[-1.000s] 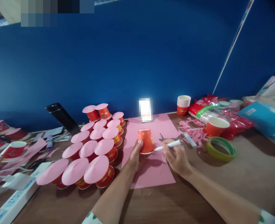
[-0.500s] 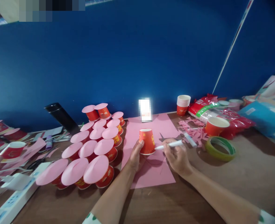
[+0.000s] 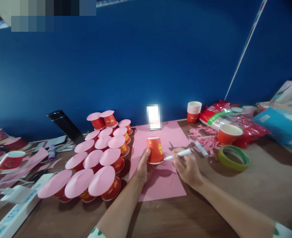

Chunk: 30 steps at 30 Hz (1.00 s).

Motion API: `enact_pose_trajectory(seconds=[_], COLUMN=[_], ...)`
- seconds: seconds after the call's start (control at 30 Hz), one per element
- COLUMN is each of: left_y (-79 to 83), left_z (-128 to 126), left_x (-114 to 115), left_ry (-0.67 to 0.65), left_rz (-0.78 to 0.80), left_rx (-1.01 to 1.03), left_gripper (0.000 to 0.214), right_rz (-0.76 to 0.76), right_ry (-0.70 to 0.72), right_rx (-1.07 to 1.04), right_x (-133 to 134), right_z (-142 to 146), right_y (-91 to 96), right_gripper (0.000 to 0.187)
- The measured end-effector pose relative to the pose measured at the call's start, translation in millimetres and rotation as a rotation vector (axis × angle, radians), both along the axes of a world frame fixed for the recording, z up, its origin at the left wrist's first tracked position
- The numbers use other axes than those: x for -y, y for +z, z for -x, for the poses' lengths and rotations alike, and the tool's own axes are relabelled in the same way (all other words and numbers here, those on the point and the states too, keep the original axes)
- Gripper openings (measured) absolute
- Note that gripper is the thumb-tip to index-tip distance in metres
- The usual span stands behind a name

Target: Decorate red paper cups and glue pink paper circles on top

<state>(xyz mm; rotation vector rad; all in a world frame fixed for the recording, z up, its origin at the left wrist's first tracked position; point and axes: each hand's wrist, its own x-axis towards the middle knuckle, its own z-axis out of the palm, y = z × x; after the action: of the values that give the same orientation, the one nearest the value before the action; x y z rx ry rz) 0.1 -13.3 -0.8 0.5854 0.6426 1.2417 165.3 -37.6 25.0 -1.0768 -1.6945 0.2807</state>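
Observation:
My left hand (image 3: 144, 167) is closed around the left side of a red paper cup (image 3: 154, 150), which is turned upside down with its rim downward. The cup is over a pink paper sheet (image 3: 160, 188) that lies on the table. Between the fingers of my right hand (image 3: 187, 167) is a white pen (image 3: 184, 153). Its tip is at the right of the cup's lower rim; whether it touches cannot be made out. A curved line shows on the sheet below the cup.
Left stand several red cups with pink paper cones (image 3: 102, 181). A black bottle (image 3: 65, 125) and a white power strip (image 3: 19, 208) lie further left. Rightward are pink scraps (image 3: 207, 142), a pen cap (image 3: 201, 149), a tape roll (image 3: 233, 158), an orange-red cup (image 3: 230, 135) and stacked cups (image 3: 194, 112).
The cup has turned slightly in my left hand, so more of its yellow lettering faces me. My right hand and the pen have shifted a little left.

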Motion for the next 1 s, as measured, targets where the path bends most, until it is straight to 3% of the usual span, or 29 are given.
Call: enact_pose_trajectory(seconds=[0.13,0.37,0.73,1.0], left_y=[0.5,0.5,14.4,6.1], left_z=[-1,-1,-9,-8], left_x=[0,2,10,5], left_ry=[0.001,-0.016,-0.009,-0.037], left_rz=[0.007,-0.117,-0.122,-0.186], left_rx=[0.003,-0.071,-0.069,-0.044], left_gripper=[0.046,0.041,0.035,0.030], right_rz=[-0.039,-0.052,-0.055,-0.055], right_ry=[-0.003,-0.015,-0.049,-0.040], right_rx=[0.038,0.048,0.002,0.020], right_x=[1,0,1,2], right_z=[1,0,0,-1], right_y=[1.5,1.4,1.2,2.2], right_gripper=[0.023,0.024,0.020,0.021])
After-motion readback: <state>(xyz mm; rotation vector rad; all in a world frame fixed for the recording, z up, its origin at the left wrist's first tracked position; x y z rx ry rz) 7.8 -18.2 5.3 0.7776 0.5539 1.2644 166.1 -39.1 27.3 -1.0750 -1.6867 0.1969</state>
